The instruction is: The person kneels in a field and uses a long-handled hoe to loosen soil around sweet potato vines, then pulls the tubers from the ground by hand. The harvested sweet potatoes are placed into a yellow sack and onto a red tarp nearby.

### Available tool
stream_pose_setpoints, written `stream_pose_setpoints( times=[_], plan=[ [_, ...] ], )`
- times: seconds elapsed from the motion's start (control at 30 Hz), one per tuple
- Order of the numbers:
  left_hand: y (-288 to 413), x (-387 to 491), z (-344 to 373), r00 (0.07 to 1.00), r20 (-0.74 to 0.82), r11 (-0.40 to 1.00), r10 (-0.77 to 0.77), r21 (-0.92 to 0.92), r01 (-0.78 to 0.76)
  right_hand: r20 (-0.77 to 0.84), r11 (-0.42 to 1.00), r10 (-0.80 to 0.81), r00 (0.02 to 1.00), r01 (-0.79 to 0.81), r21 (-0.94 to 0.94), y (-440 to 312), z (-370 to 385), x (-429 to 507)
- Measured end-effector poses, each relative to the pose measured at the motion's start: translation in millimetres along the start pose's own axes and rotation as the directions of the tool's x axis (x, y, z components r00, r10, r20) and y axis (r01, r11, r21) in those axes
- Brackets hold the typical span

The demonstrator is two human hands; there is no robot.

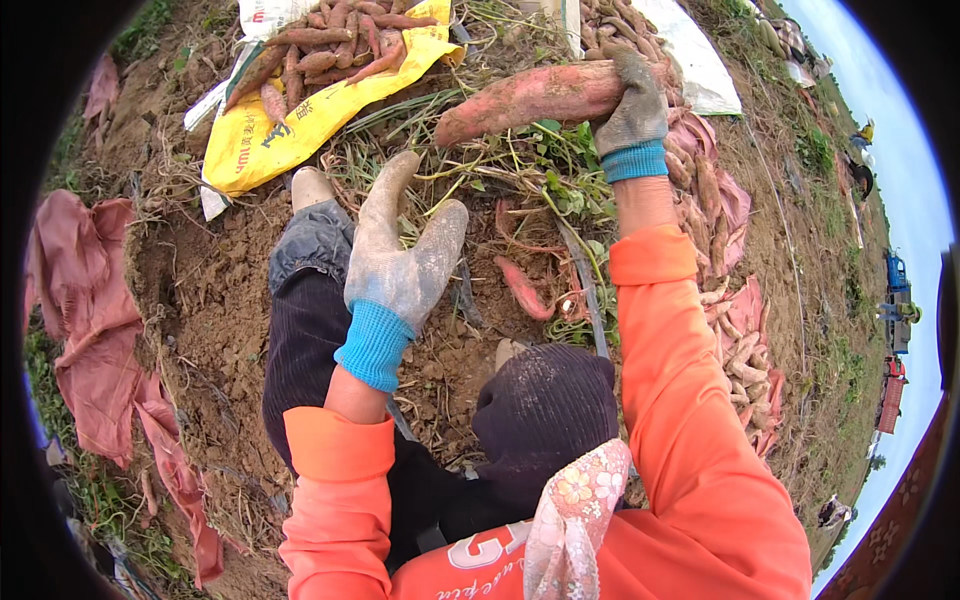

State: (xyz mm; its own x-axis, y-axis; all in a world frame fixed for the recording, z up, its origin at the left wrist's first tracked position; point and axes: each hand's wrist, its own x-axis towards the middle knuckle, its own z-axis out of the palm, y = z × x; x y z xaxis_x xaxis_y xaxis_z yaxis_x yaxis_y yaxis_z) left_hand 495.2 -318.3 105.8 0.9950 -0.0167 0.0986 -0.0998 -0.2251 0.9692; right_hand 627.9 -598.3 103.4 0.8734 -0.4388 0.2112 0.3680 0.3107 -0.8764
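Both hands wear soiled work gloves with blue cuffs. My right hand (pixel 634 101) grips the right end of a large reddish sweet potato (pixel 536 97), which lies roughly crosswise over cut vines. My left hand (pixel 397 255) is raised over the soil, fingers apart, holding nothing. Between my arms, a smaller sweet potato (pixel 525 289) rests on the ground beside roots and a dark strip (pixel 583 277). Beyond my left hand, a pile of sweet potatoes (pixel 337 45) sits on a yellow printed sack (pixel 262 150). The lower part of the sack of tubers at top right is partly behind my right hand.
Sweet potatoes lie on pink sacks (pixel 739 300) along the right, near a white sack (pixel 694 56). Crumpled pink cloth (pixel 94 322) lies at left. Green vines (pixel 570 150) cover the soil ahead. Far right, people and trucks, one blue (pixel 896 274) and one red (pixel 891 405), stand at the field.
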Motion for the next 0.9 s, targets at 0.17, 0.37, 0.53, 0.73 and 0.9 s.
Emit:
stream_pose_setpoints(
  times=[0.17,0.37,0.53,0.73,0.9],
  plan=[
    [0.5,10.0,-14.2,0.947,0.3,0.94,-0.115,0.34,0.006,0.334,0.92,0.334,0.881,-0.382,0.088,-11.2,57.7,-95.7],
    [-77.4,-64.9,0.4,0.564,0.679,0.145,-0.469,-0.571,0.808,0.226,0.936,0.332,0.916,-0.291,-0.196,53.9,32.2,-129.1],
    [-108.8,-44.0,-30.7,0.613,0.358,0.274,-0.705,-0.659,0.7,0.287,0.171,0.793,0.538,0.256,-0.952,32.0,2.4,-195.5],
    [-69.0,155.4,-69.7,0.924,0.109,0.56,-0.367,-0.767,0.314,0.615,-0.265,0.531,0.583,0.804,-0.532,85.0,-80.9,-227.6],
    [-22.0,100.7,2.6,0.884,0.449,0.456,-0.13,-0.765,0.455,0.166,-0.362,0.725,0.668,0.576,-0.733,49.3,-114.8,-193.1]
  ],
)
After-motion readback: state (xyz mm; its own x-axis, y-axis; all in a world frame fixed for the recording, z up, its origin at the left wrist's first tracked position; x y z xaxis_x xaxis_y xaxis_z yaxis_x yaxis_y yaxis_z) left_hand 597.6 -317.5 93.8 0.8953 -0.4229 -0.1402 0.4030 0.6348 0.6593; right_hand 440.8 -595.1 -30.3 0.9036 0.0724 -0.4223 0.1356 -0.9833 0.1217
